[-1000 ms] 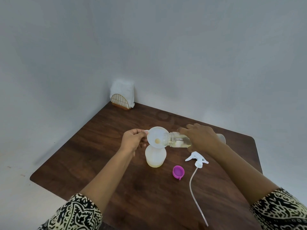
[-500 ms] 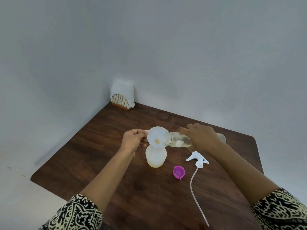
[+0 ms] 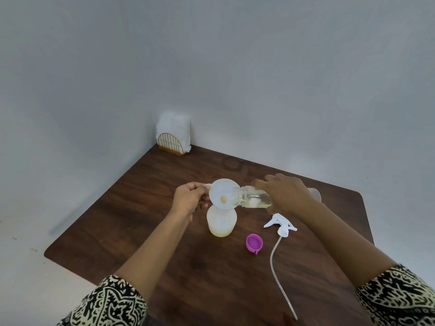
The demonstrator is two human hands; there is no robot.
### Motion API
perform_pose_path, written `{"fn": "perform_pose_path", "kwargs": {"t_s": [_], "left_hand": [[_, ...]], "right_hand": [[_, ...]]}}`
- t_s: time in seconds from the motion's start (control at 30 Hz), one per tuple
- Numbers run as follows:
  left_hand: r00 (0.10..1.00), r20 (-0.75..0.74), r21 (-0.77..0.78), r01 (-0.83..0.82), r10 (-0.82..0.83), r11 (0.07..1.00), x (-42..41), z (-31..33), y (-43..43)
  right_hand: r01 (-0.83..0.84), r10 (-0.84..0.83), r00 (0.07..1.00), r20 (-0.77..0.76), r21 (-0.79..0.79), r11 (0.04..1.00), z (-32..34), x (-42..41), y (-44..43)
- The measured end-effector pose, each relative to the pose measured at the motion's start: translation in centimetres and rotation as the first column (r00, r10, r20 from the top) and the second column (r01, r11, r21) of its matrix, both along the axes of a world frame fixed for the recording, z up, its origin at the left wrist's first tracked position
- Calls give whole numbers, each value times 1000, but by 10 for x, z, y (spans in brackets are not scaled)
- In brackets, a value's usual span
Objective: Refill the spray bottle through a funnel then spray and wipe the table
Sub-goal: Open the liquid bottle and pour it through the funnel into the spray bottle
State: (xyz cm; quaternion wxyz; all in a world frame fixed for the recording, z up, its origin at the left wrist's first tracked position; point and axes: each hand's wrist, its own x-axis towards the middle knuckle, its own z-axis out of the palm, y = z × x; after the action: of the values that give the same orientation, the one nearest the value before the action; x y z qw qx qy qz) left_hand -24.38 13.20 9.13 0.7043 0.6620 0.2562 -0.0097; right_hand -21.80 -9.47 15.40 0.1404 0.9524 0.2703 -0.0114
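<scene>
While the right hand (image 3: 286,195) grips the refill bottle (image 3: 253,199) tipped almost flat, mouth over the funnel (image 3: 223,196), pour slowly so it never brims. The left hand (image 3: 188,200) has its fingers (image 3: 201,189) pinching the funnel's tab; I'd hold it plumb in the spray bottle (image 3: 221,223), mid-tabletop (image 3: 141,220). The trigger head (image 3: 281,225) lies nearer the right edge.

A dark brown wooden table (image 3: 150,208) is set in a corner, closed in by plain grey walls (image 3: 259,78).
</scene>
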Motion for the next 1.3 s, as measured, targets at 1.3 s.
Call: {"fn": "perform_pose_path", "kwargs": {"t_s": [1.3], "left_hand": [[1000,9,24,2,-2,1000,-1,-2,2]], "right_hand": [[-12,12,1000,-3,-17,1000,5,-2,4]]}}
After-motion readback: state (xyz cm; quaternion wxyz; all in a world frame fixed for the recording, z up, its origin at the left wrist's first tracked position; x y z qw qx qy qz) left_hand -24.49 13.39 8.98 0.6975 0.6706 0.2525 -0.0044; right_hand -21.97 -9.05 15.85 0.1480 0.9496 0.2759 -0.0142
